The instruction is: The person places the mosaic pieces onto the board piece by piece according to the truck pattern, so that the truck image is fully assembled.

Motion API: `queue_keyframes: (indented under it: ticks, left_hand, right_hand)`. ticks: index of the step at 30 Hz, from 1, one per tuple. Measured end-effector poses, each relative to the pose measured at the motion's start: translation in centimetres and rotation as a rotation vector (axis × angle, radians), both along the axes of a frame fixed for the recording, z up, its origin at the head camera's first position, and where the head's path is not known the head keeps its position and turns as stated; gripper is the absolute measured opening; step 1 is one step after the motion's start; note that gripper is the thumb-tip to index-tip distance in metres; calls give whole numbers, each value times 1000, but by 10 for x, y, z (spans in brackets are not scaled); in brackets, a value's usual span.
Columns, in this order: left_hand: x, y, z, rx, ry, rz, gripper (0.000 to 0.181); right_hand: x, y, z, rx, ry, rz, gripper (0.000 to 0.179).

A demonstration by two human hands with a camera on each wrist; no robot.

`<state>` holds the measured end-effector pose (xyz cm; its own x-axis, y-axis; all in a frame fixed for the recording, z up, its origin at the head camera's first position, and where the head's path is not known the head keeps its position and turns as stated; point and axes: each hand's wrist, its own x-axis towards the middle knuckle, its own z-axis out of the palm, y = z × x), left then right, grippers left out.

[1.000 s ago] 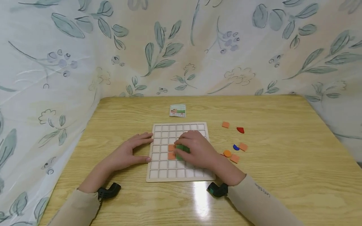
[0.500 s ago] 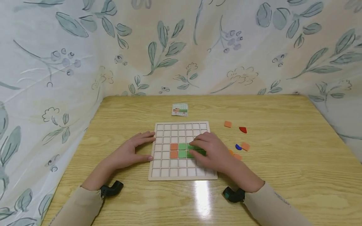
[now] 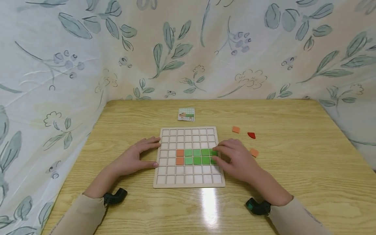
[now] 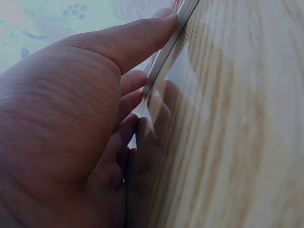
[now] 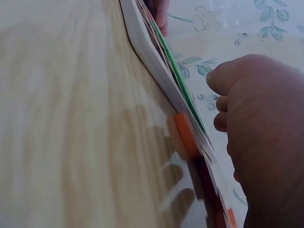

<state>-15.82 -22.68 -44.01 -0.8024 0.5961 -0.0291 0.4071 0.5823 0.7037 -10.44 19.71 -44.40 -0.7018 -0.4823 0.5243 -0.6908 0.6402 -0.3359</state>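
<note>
A pale wooden grid board (image 3: 189,185) lies on the table. Two orange square tiles (image 3: 180,152) sit in its cells, and a double row of green square tiles (image 3: 197,160) runs from them to the right edge. My left hand (image 3: 132,158) rests against the board's left edge, thumb and fingertips touching it. My right hand (image 3: 239,160) is over the board's right edge, fingertips at the last green tiles and partly covering them. In the right wrist view that hand is raised above the board, with no tile visible between thumb and fingers.
A small picture card (image 3: 186,114) lies behind the board. To the right are loose orange squares (image 3: 236,129) and a red quarter-round piece (image 3: 251,135). Low in the right wrist view, an orange round piece (image 5: 187,137) and a dark red piece (image 5: 207,178) lie beside the board.
My right hand has moved rightward along the green tiles to the board's right edge, uncovering most of them and now hiding some loose pieces. My left hand has stayed at the left edge.
</note>
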Motion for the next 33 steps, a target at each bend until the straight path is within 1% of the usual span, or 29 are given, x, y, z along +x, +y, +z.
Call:
queue_keyframes:
  ticks: [9, 12, 22, 27, 33]
  left_hand:
    - [2, -1, -1, -7, -4, 6, 80]
    - [2, 0, -1, -7, -4, 7, 81]
    - [2, 0, -3, -6, 1, 2, 79]
    - [3, -1, -4, -8, -4, 8, 80]
    - [2, 0, -4, -13, 0, 6, 80]
  right_hand:
    - [7, 20, -3, -14, 19, -29, 29]
    - [11, 26, -3, -16, 15, -42, 31]
    - [25, 45, -4, -19, 45, -73, 33]
    - [30, 52, -4, -7, 37, -94, 35]
    - [37, 61, -8, 35, 0, -142, 33]
